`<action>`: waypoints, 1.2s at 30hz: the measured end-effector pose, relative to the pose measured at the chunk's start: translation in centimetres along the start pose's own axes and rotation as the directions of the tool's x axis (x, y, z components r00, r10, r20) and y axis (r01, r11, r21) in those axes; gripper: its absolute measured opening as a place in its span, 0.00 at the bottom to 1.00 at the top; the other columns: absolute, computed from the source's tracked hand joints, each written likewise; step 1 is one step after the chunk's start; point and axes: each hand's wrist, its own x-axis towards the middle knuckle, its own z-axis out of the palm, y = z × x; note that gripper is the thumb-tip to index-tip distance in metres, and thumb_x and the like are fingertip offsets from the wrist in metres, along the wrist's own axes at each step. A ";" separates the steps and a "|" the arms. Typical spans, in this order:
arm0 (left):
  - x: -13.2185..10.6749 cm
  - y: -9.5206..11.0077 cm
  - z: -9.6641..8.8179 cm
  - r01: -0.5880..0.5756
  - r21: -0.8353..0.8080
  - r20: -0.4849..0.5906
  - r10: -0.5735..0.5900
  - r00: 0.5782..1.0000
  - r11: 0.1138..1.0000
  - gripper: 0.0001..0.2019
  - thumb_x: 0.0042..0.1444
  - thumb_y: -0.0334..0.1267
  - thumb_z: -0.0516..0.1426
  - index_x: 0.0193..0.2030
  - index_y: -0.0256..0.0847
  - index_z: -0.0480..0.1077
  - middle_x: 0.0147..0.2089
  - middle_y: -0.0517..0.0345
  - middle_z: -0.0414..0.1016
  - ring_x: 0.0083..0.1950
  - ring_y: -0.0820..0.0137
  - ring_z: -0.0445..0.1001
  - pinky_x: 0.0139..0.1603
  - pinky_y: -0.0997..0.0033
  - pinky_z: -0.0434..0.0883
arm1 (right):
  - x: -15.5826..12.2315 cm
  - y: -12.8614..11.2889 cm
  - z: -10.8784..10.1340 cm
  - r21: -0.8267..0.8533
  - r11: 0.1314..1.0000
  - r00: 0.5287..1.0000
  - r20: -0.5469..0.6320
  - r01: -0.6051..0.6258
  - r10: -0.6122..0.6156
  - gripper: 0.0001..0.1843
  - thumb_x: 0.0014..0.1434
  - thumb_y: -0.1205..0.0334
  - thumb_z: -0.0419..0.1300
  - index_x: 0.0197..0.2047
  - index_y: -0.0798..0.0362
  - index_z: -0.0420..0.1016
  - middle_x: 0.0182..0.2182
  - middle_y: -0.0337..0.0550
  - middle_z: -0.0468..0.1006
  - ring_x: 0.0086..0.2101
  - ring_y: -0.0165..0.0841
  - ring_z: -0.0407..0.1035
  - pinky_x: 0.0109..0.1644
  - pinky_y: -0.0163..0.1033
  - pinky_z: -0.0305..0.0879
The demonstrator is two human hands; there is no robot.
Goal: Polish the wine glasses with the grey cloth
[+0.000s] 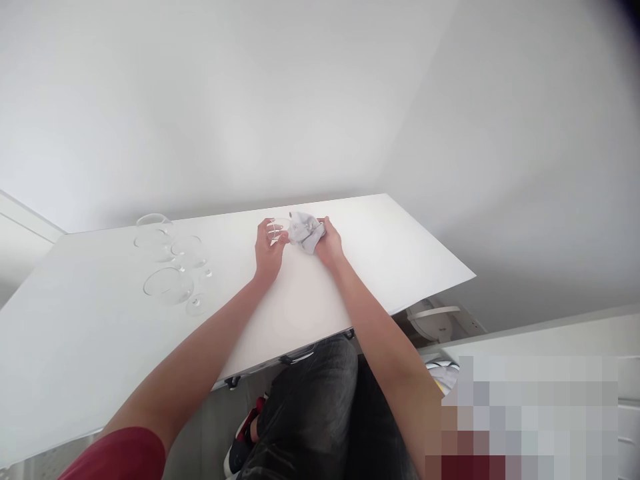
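My left hand (269,248) is closed around the bowl of a clear wine glass (281,229), held sideways above the white table. A crumpled light grey cloth (306,231) covers the right end of this glass, so its stem and foot are hidden. My right hand (331,245) grips the cloth from the right side. The two hands are close together near the table's far edge. To the left of them, several clear stemmed glasses (169,285) are grouped on the table, hard to make out against the white.
The white table (305,300) reaches across the view, its far side by a pale wall (240,100). Below its right edge there is a white round-seated chair or stool (433,323). My legs (310,413) are under the near edge. A blurred patch covers the lower right.
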 end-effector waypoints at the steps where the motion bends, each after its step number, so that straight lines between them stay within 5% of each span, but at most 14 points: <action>1: 0.0 0.0 0.0 0.003 0.003 -0.013 -0.003 1.000 1.000 0.28 0.63 0.58 0.66 0.63 0.50 0.66 0.54 0.51 0.73 0.53 0.65 0.80 0.48 0.62 0.85 | -0.1 -0.2 0.0 0.049 0.999 1.000 0.030 -0.007 0.006 0.21 0.69 0.40 0.59 0.37 0.49 0.72 0.35 0.41 0.76 0.38 0.35 0.73 0.46 0.40 0.74; 5: 0.0 0.2 0.0 0.040 -0.075 0.023 -0.038 0.999 0.996 0.28 0.64 0.60 0.64 0.64 0.51 0.65 0.55 0.50 0.73 0.51 0.66 0.82 0.50 0.60 0.86 | -0.7 -1.1 -0.2 -0.001 1.000 0.995 0.098 0.026 -0.026 0.13 0.66 0.46 0.63 0.46 0.46 0.76 0.43 0.40 0.81 0.43 0.36 0.75 0.46 0.39 0.75; 8: 0.1 0.3 0.0 0.060 -0.099 0.080 -0.053 0.995 0.993 0.28 0.64 0.60 0.65 0.63 0.51 0.65 0.55 0.51 0.72 0.48 0.67 0.83 0.49 0.60 0.86 | -0.9 -1.5 -0.4 -0.093 0.994 0.976 0.207 -0.050 0.068 0.21 0.67 0.41 0.58 0.55 0.43 0.75 0.47 0.40 0.82 0.43 0.37 0.76 0.43 0.41 0.76; 11: 0.1 0.1 -0.1 0.069 -0.081 0.085 -0.062 0.994 0.994 0.27 0.64 0.60 0.64 0.62 0.50 0.65 0.54 0.52 0.73 0.45 0.68 0.82 0.45 0.62 0.87 | -1.1 -1.7 -0.4 -0.240 0.962 0.949 0.249 -0.132 0.192 0.29 0.68 0.31 0.51 0.53 0.45 0.75 0.43 0.44 0.81 0.39 0.38 0.76 0.40 0.40 0.75; 14: 0.1 -0.2 0.0 0.075 -0.059 0.081 -0.070 0.994 0.995 0.28 0.64 0.61 0.64 0.63 0.50 0.65 0.54 0.51 0.73 0.43 0.70 0.81 0.42 0.64 0.87 | -1.8 -1.8 -0.3 -0.417 0.904 0.981 0.194 0.098 -0.016 0.32 0.69 0.27 0.48 0.52 0.46 0.73 0.47 0.46 0.80 0.44 0.38 0.75 0.47 0.40 0.75; 17: 0.1 -0.3 0.0 0.069 -0.075 0.068 -0.063 0.996 0.995 0.29 0.64 0.63 0.63 0.64 0.51 0.65 0.54 0.51 0.73 0.43 0.69 0.81 0.44 0.62 0.87 | -2.5 -1.7 -0.1 -0.542 0.734 0.912 0.263 0.409 -0.314 0.31 0.72 0.29 0.47 0.58 0.45 0.69 0.56 0.48 0.77 0.53 0.38 0.73 0.58 0.41 0.71; 19: 0.0 -0.3 0.0 0.055 -0.097 0.085 -0.047 0.995 0.994 0.29 0.64 0.63 0.63 0.65 0.52 0.65 0.55 0.51 0.72 0.45 0.68 0.82 0.46 0.60 0.87 | -2.6 -1.4 -0.1 -0.594 0.664 0.890 0.278 0.455 -0.361 0.32 0.73 0.29 0.44 0.60 0.45 0.68 0.56 0.49 0.77 0.53 0.38 0.73 0.59 0.41 0.70; 23: 0.1 -0.3 -0.1 0.042 -0.102 0.110 -0.030 0.993 0.994 0.31 0.62 0.61 0.66 0.66 0.53 0.65 0.56 0.51 0.70 0.46 0.69 0.81 0.48 0.59 0.87 | -1.6 -0.6 -0.5 -0.686 0.666 0.956 0.186 0.292 -0.227 0.35 0.73 0.29 0.39 0.44 0.49 0.72 0.41 0.46 0.78 0.41 0.37 0.73 0.48 0.41 0.70; 26: 0.1 -0.2 -0.1 0.003 -0.069 0.077 0.002 0.997 0.998 0.31 0.62 0.60 0.66 0.67 0.54 0.65 0.58 0.51 0.68 0.48 0.68 0.79 0.47 0.61 0.87 | -1.0 -0.2 -0.7 -0.756 0.627 0.982 0.156 0.190 -0.109 0.36 0.71 0.27 0.41 0.29 0.48 0.63 0.27 0.41 0.70 0.31 0.35 0.64 0.39 0.41 0.65; 28: 0.1 -0.1 -0.1 -0.022 -0.040 0.076 0.025 0.997 0.999 0.31 0.63 0.59 0.66 0.69 0.55 0.65 0.58 0.51 0.68 0.48 0.68 0.79 0.46 0.63 0.87 | -0.9 -0.3 -0.8 -0.790 0.581 0.979 0.131 0.196 -0.153 0.34 0.71 0.28 0.45 0.27 0.47 0.59 0.24 0.37 0.63 0.28 0.33 0.59 0.36 0.41 0.62; 32: -0.1 0.4 -0.1 -0.052 0.021 0.030 0.051 0.998 0.998 0.33 0.63 0.59 0.65 0.72 0.56 0.64 0.58 0.51 0.68 0.48 0.68 0.77 0.41 0.66 0.87 | -1.1 -0.9 -1.1 -0.816 0.503 0.919 0.082 0.284 -0.386 0.26 0.69 0.38 0.53 0.27 0.48 0.64 0.29 0.39 0.69 0.32 0.35 0.65 0.41 0.42 0.68; 36: -0.1 0.5 -0.4 -0.055 0.075 -0.077 0.061 0.995 0.996 0.33 0.64 0.58 0.64 0.72 0.56 0.64 0.55 0.52 0.67 0.45 0.70 0.74 0.36 0.72 0.84 | -1.5 -0.9 -1.2 -0.727 0.386 0.814 0.429 0.568 -0.391 0.18 0.67 0.49 0.58 0.30 0.50 0.75 0.45 0.46 0.79 0.42 0.37 0.74 0.53 0.43 0.72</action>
